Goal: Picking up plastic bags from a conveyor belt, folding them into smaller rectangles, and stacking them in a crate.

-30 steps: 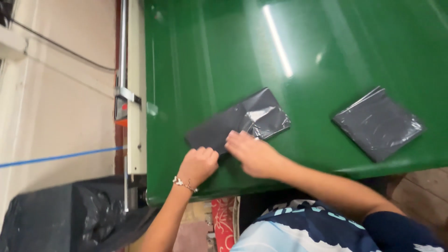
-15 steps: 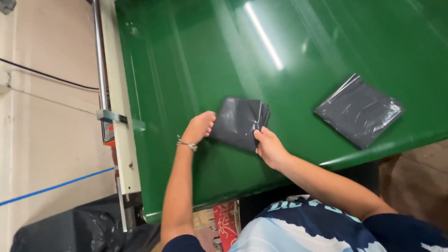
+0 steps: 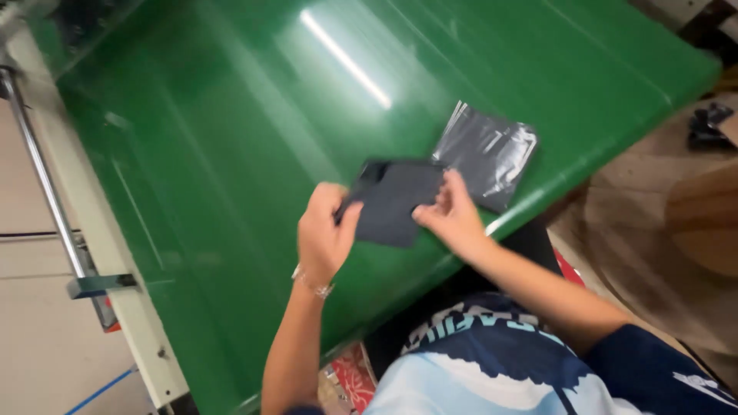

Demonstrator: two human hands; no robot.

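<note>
Dark folded cloth (image 3: 390,204) sits mid-frame above the green table (image 3: 192,154), left hand (image 3: 324,234) gripping its left edge, right hand (image 3: 453,217) pinching its right; bag (image 3: 486,152) just beside, upper right.

Hidden, cropped and blurred parts of the scene

The left hand (image 3: 324,230) covers the near-left edge of the dark folded piece (image 3: 393,201), and the right hand (image 3: 453,215) covers its right edge, so how firm either grip is cannot be told; motion blur softens both hands and the piece's outline. The piece overlaps the near corner of the shiny grey plastic bag (image 3: 486,152), whose contents cannot be made out. The green counter (image 3: 200,154) runs out past the top and left edges. The person's torso and right sleeve (image 3: 661,369) are cut by the bottom edge. A dark object (image 3: 709,124) at the right edge is too small and blurred to identify.
</note>
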